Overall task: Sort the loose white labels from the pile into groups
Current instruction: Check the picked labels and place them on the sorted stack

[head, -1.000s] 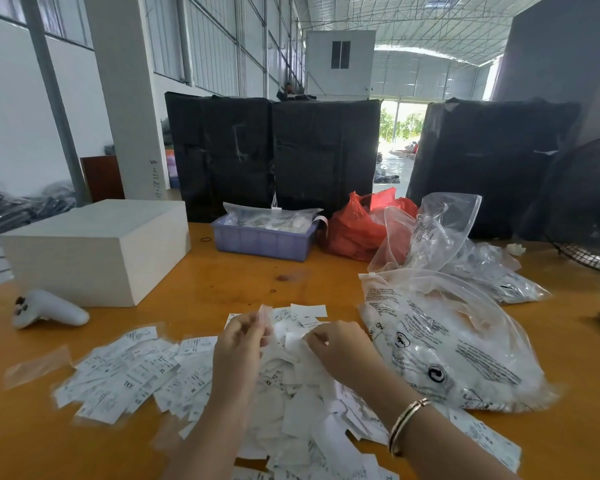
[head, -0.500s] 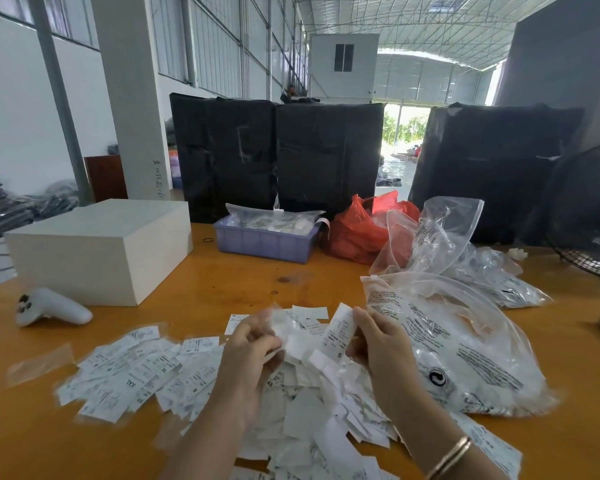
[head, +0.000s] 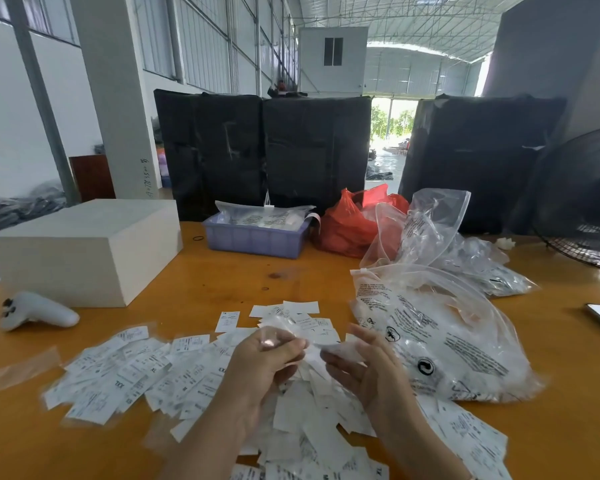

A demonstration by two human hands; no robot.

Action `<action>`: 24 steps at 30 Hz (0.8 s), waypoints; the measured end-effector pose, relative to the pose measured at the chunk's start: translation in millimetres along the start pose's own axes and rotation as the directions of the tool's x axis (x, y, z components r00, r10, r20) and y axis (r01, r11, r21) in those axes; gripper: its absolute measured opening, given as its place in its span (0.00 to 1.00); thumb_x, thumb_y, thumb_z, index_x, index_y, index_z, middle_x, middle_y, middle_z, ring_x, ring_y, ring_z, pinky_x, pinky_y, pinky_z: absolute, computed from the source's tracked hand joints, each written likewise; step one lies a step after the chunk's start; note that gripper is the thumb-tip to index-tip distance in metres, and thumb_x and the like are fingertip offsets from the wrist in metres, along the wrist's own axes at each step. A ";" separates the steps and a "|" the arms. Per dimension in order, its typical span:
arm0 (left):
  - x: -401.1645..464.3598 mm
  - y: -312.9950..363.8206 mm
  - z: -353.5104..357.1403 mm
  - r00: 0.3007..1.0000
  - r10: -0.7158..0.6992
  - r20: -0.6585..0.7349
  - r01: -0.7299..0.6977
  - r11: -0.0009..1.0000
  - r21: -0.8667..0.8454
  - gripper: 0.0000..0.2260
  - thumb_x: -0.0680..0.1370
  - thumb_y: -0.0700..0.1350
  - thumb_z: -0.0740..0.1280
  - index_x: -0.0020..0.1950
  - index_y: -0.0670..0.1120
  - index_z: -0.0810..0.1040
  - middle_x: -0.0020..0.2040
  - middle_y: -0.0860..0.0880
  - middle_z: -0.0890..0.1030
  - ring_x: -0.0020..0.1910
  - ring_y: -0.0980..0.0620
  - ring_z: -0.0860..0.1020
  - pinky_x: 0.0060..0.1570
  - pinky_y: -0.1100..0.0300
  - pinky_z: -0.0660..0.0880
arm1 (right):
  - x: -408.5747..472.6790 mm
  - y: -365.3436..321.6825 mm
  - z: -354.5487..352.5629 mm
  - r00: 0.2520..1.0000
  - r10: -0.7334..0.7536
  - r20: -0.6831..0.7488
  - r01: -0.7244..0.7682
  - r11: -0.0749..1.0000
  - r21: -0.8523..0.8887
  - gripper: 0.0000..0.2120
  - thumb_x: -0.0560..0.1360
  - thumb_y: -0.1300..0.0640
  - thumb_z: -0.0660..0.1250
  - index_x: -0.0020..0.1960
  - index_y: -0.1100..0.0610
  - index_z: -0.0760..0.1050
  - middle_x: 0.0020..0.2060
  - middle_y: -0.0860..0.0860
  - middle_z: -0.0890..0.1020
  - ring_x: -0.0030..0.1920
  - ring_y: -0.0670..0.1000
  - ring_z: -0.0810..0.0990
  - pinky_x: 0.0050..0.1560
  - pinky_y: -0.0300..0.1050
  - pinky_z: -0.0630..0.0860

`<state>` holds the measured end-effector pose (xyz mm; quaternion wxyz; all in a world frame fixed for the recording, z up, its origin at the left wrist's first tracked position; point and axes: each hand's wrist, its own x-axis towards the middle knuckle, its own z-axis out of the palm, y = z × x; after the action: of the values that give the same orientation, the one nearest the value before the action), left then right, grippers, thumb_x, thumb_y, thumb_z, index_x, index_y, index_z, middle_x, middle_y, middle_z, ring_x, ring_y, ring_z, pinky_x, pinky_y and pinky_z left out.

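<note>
The pile (head: 312, 407) of white labels sprawls just left of the big clear bag (head: 440, 337). Hands moved closer together over it since a second ago — left hand (head: 267, 362) now pinching a small bunch, right hand (head: 368, 368) pinching one label (head: 336, 349) beside it. Probably still gathering a group, not yet laying it down.

Both hands above the label pile (head: 302, 403), left hand (head: 262, 363) and right hand (head: 371, 370) each pinching a white label (head: 340, 348).
</note>
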<state>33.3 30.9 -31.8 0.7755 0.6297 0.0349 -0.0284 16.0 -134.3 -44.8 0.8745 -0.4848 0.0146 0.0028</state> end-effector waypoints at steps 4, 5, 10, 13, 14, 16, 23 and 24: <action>-2.2 -0.1 2.7 1.000 0.005 -0.006 -0.005 1.000 0.003 0.09 0.70 0.40 0.74 0.49 0.50 0.82 0.41 0.47 0.85 0.39 0.50 0.82 0.37 0.59 0.78 | 2.0 1.0 -3.7 0.997 -0.063 0.051 0.064 0.998 -0.025 0.19 0.68 0.64 0.69 0.59 0.59 0.76 0.48 0.58 0.83 0.49 0.55 0.83 0.47 0.42 0.80; -2.4 -0.1 3.5 0.999 0.040 -0.027 -0.038 0.997 0.070 0.09 0.71 0.42 0.74 0.49 0.52 0.81 0.41 0.48 0.85 0.40 0.51 0.83 0.37 0.60 0.78 | 1.2 0.3 -2.7 0.994 -0.068 0.082 0.070 0.997 -0.015 0.22 0.66 0.60 0.71 0.60 0.59 0.76 0.51 0.57 0.83 0.52 0.54 0.82 0.50 0.41 0.80; -3.5 1.4 3.7 0.984 0.176 -0.033 -0.163 0.956 0.244 0.03 0.75 0.50 0.69 0.46 0.53 0.79 0.37 0.57 0.83 0.40 0.57 0.82 0.33 0.69 0.74 | 1.2 1.3 -5.9 0.988 -0.125 0.093 0.139 0.976 -0.165 0.21 0.69 0.63 0.71 0.60 0.53 0.76 0.54 0.49 0.83 0.57 0.45 0.80 0.50 0.32 0.77; -4.2 1.4 3.0 0.992 0.110 -0.059 -0.105 0.991 0.086 0.04 0.75 0.49 0.69 0.44 0.51 0.82 0.35 0.55 0.83 0.42 0.53 0.80 0.39 0.62 0.73 | 1.3 1.4 -3.6 0.985 -0.171 0.004 0.168 0.968 -0.184 0.10 0.66 0.60 0.72 0.47 0.55 0.84 0.49 0.51 0.85 0.51 0.48 0.83 0.44 0.33 0.77; -4.4 1.4 3.1 0.995 0.083 -0.062 -0.081 0.996 0.037 0.04 0.74 0.49 0.70 0.43 0.50 0.83 0.34 0.55 0.83 0.42 0.52 0.80 0.40 0.61 0.73 | 0.8 1.0 -2.6 0.985 -0.166 -0.035 0.160 0.977 -0.143 0.08 0.64 0.58 0.72 0.44 0.56 0.84 0.46 0.55 0.85 0.48 0.50 0.84 0.42 0.34 0.78; -5.4 2.4 4.4 0.998 0.043 -0.056 -0.045 0.999 -0.028 0.04 0.69 0.49 0.72 0.40 0.50 0.84 0.35 0.53 0.84 0.41 0.52 0.80 0.41 0.59 0.73 | -0.1 0.1 -1.2 0.987 -0.144 -0.076 0.137 0.987 -0.082 0.05 0.64 0.58 0.72 0.38 0.58 0.84 0.38 0.59 0.85 0.40 0.54 0.85 0.37 0.37 0.79; -5.3 0.4 8.2 0.997 0.070 -0.028 -0.069 0.997 0.032 0.08 0.66 0.52 0.72 0.42 0.52 0.84 0.40 0.53 0.85 0.40 0.57 0.81 0.42 0.59 0.71 | -3.4 0.6 5.0 0.994 -0.100 -0.045 0.095 0.991 -0.096 0.06 0.63 0.58 0.74 0.38 0.58 0.82 0.32 0.61 0.82 0.32 0.55 0.83 0.31 0.40 0.78; -4.8 -0.6 8.1 0.997 0.076 -0.024 -0.075 0.996 0.050 0.07 0.67 0.52 0.72 0.42 0.52 0.84 0.39 0.53 0.85 0.40 0.57 0.81 0.41 0.60 0.72 | -3.5 0.5 5.3 0.994 -0.096 -0.043 0.091 0.989 -0.114 0.07 0.62 0.58 0.74 0.39 0.59 0.82 0.33 0.61 0.83 0.32 0.55 0.83 0.31 0.40 0.78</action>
<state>28.6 22.8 -30.3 0.7599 0.6496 0.0203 0.0079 12.7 -129.5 -42.3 0.8445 -0.5331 0.0127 -0.0491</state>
